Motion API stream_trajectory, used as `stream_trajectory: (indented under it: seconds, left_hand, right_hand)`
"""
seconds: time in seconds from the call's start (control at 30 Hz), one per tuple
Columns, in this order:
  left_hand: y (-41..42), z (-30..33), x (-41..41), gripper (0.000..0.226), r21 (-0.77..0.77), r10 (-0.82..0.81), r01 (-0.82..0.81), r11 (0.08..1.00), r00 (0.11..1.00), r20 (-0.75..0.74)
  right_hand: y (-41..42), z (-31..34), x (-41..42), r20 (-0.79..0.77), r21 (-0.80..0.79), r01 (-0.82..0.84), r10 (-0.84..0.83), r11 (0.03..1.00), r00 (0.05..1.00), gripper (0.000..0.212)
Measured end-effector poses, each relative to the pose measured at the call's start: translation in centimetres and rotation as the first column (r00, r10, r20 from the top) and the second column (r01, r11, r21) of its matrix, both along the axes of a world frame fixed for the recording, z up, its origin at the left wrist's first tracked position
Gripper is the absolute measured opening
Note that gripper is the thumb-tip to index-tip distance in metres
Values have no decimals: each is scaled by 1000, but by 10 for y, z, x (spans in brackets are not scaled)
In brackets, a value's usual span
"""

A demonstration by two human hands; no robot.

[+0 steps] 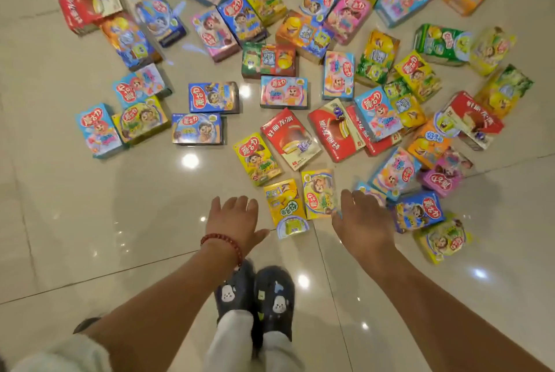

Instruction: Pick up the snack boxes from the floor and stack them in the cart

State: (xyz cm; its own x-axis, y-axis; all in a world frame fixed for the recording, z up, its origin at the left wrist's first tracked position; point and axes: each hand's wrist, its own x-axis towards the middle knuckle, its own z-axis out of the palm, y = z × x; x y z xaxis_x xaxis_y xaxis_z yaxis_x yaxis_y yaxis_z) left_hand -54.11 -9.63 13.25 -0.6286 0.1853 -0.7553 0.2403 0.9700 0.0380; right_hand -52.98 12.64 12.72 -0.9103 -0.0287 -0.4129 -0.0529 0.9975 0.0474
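head view, looking down past two dark slippers [255, 293] onto a glossy tiled floor [90, 221]. reference landmark for all positions below: the yellow box [283, 201], the snack box lying nearest the feet.

left of the yellow box: the left hand [232, 223], wearing a red bead bracelet [223, 244], is spread with fingers straight and holds nothing. it hangs above bare tile just beside the box's left edge, not touching it.

at the landmark: the yellow box lies flat, face up, directly ahead of the slippers and between the two hands. its long axis runs away from the person, tilted slightly. a second yellow-green box [318, 192] lies just beside it on the right, nearly parallel.

right of the yellow box: the right hand [359, 218] is also spread, empty, and motion-blurred. its fingertips overlap a light blue box [393, 171] in the picture; whether they touch it cannot be told. a dark blue box [419, 209] lies further right.

beyond the landmark, many more boxes cover the floor, among them a red pie box [289, 137]. the cart is not in view.

judgement: the pair of yellow boxes lies about midway between the hands, the left hand nearer the landmark and the right nearer its neighbour. a grip across the short sides suits this lie.
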Motion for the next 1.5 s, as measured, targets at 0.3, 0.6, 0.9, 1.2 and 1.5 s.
stream_trajectory:
  seconds: [0.3,0.6,0.9,1.2,1.5]
  left_hand:
    - [27,-169,23,71,36,337,-340,940,939,62]
    - [53,-244,53,68,329,823,-791,516,564,65]
    - [64,-248,64,72,561,884,-823,90,325,335]
    - [24,-178,47,44,461,896,-876,141,311,317]
    - [-49,-41,25,51,476,947,-875,89,222,231]
  right_hand:
    - [-3,-159,2,246,-6,342,-330,940,911,64]
    - [0,-233,19,99,-123,504,-495,855,863,80]
    - [0,-241,42,215,-547,686,-712,479,668,62]
    - [-19,-173,50,232,-492,661,-646,567,727,91]
    - [-41,-36,24,221,-475,556,-519,682,825,71]
